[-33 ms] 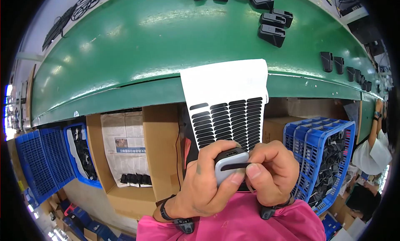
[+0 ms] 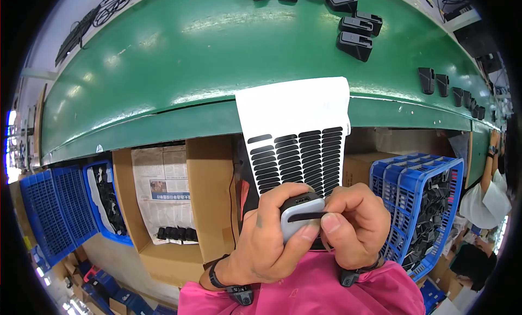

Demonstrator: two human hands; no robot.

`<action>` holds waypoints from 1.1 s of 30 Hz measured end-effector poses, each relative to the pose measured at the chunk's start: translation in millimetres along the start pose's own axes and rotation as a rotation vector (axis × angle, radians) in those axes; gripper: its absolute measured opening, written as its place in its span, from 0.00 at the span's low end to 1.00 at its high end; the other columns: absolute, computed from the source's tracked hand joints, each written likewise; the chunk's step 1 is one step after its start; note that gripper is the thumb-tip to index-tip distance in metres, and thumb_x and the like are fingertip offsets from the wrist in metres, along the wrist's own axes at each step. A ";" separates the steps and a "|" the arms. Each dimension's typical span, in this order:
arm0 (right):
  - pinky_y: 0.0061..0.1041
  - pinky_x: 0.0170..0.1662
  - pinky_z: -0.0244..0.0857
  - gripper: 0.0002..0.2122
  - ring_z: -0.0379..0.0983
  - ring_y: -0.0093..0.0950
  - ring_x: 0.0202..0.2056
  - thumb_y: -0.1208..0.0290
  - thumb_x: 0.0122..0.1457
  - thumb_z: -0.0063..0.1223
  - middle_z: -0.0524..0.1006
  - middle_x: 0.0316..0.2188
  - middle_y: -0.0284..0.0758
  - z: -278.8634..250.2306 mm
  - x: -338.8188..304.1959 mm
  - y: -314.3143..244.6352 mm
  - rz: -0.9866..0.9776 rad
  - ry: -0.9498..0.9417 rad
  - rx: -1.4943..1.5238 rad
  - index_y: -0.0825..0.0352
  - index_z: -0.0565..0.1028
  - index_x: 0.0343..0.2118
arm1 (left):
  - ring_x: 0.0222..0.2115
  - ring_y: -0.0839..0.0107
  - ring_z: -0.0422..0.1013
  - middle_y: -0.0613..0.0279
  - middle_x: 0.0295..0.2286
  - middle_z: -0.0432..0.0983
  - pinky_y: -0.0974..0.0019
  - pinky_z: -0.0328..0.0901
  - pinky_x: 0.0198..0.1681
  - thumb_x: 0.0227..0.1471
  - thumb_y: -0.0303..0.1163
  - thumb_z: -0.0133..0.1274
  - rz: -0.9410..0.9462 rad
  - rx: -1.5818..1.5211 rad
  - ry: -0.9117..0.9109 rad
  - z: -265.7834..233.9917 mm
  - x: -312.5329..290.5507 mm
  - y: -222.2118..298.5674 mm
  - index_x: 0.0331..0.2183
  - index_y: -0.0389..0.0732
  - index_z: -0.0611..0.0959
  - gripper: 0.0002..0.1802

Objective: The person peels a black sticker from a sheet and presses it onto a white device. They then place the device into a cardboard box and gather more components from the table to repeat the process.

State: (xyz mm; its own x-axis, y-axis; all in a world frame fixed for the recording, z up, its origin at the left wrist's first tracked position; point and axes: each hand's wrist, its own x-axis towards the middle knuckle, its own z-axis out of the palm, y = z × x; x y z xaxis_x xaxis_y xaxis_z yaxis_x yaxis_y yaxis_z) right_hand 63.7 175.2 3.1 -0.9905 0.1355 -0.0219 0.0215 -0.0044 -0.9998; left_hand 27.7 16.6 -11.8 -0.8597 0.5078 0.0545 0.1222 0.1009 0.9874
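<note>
My left hand (image 2: 267, 244) is closed around a small device (image 2: 292, 229) with a pale grey face and a black side that has a slot in it. A thin black adhesive strip (image 2: 304, 217) lies across the grey face. Its right end is between the thumb and fingers of my right hand (image 2: 356, 222), which are pinched together. Just beyond my hands, a white sheet of black stickers (image 2: 293, 108) hangs over the table edge; several rows of dark strips are on its lower part. My fingers hide the device's lower and left sides.
The green table (image 2: 163, 54) spans the far side, with several black plastic housings (image 2: 354, 45) on it. An open cardboard box (image 2: 212, 201) stands below at left, beside blue crates (image 2: 60, 206). A blue basket (image 2: 399, 206) of black parts is at right. Another person's arm (image 2: 488, 162) shows far right.
</note>
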 end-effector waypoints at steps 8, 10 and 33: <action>0.17 0.22 0.64 0.04 0.71 0.19 0.20 0.80 0.53 0.55 0.75 0.22 0.34 -0.3 0.5 1.0 -0.004 0.005 -0.004 0.73 0.72 0.28 | 0.30 0.54 0.76 0.43 0.37 0.73 0.61 0.71 0.33 0.51 0.28 0.54 0.012 0.039 0.022 3.1 -0.1 -0.2 0.48 0.26 0.65 0.26; 0.17 0.22 0.64 0.04 0.71 0.19 0.20 0.80 0.53 0.55 0.75 0.22 0.34 -0.9 0.8 1.7 -0.008 -0.001 -0.007 0.73 0.72 0.28 | 0.29 0.54 0.76 0.42 0.37 0.73 0.60 0.71 0.33 0.51 0.28 0.54 0.019 0.071 0.024 3.1 0.5 0.3 0.48 0.25 0.65 0.26; 0.14 0.21 0.56 0.04 0.63 0.12 0.19 0.78 0.56 0.52 0.71 0.20 0.30 6.2 6.3 5.2 -0.078 -0.006 -0.162 0.71 0.69 0.29 | 0.26 0.56 0.76 0.46 0.35 0.73 0.61 0.70 0.29 0.49 0.28 0.55 0.050 0.164 0.111 6.9 0.0 -3.1 0.46 0.26 0.67 0.25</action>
State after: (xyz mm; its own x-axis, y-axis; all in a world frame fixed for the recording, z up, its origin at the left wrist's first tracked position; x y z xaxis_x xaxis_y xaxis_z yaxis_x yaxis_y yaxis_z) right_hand 56.8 169.8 -2.2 -0.9908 0.1235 0.0549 -0.0339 0.1660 -0.9855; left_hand 30.8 22.2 -15.8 -0.8988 0.4191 0.1283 0.2379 0.2206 0.9459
